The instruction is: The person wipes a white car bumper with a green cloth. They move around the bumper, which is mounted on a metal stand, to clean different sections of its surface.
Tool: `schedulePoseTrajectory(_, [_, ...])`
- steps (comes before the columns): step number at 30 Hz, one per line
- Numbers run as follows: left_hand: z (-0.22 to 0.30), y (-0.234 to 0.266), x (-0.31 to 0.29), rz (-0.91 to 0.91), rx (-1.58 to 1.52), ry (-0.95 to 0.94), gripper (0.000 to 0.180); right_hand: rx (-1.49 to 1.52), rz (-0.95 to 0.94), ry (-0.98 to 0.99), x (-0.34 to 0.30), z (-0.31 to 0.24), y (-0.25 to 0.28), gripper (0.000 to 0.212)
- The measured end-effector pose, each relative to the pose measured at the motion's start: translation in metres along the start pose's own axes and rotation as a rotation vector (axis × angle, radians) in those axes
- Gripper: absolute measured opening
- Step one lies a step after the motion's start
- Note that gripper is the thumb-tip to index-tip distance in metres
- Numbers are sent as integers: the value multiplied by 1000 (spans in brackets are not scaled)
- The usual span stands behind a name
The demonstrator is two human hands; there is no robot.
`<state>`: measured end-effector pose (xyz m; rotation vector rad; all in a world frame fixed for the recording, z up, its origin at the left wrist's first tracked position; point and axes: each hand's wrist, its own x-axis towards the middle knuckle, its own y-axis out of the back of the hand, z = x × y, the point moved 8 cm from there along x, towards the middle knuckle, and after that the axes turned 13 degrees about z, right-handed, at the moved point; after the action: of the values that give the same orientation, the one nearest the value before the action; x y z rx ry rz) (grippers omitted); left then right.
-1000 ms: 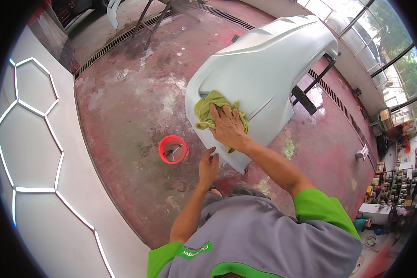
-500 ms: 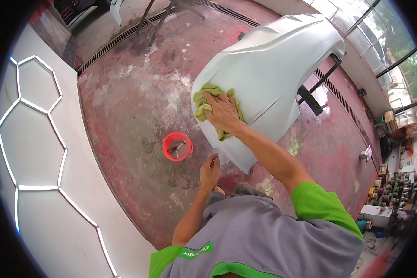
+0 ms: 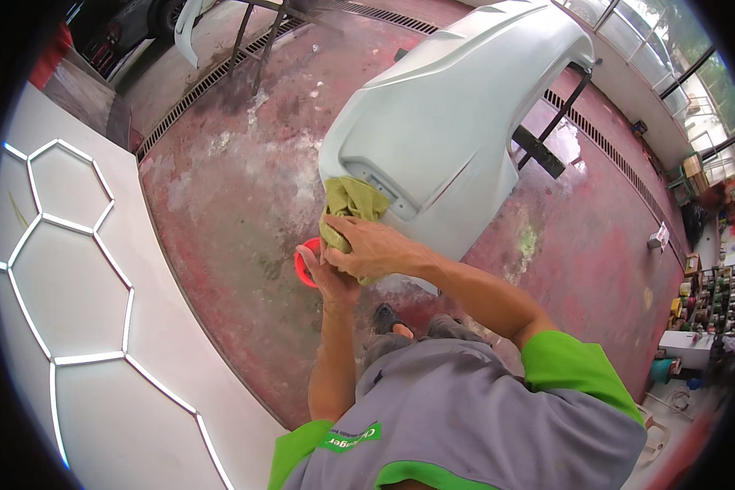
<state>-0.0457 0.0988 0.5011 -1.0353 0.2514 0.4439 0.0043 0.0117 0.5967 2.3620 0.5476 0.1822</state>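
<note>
A large white car bumper (image 3: 433, 122) is propped in front of me, with a recessed slot (image 3: 380, 188) near its lower end. My right hand (image 3: 371, 247) is closed on a crumpled olive-green cloth (image 3: 358, 198), whose upper part lies over the slot's left side. Close beside it, my left hand (image 3: 333, 280) meets the lower end of the cloth, its thumb sticking up to the left. Its other fingers are partly hidden by the cloth and right hand. Behind the left hand, a red bucket (image 3: 304, 273) on the floor is mostly covered.
A white panel with glowing hexagon light strips (image 3: 90, 359) fills the left side. Black stand arms (image 3: 539, 151) support the bumper. Floor drain grates (image 3: 604, 155) run along the edges. At right are windows and shelves of small containers (image 3: 706, 302); a dark car (image 3: 131, 33) stands far left.
My right hand has drawn the cloth down and toward me, baring the slot in the bumper. My left hand has risen to the cloth and now covers much of the bucket.
</note>
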Motion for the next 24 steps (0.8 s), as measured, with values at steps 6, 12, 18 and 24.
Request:
schedulePoseTrajectory(6, [30, -60, 2, 25, 292, -158, 46, -8, 356, 164, -47, 12, 58, 62])
schedulePoseTrajectory(12, [30, -119, 65, -22, 1621, -950, 34, -499, 579, 190, -69, 73, 81, 84])
schedulePoseTrajectory(18, [-44, -119, 48, -280, 2087, -945, 38, -542, 460, 3, -82, 113, 73, 125])
schedulePoseTrajectory(24, [-65, -109, 0, -205, 1704, -626, 43, -402, 424, 70, -87, 104, 83, 127])
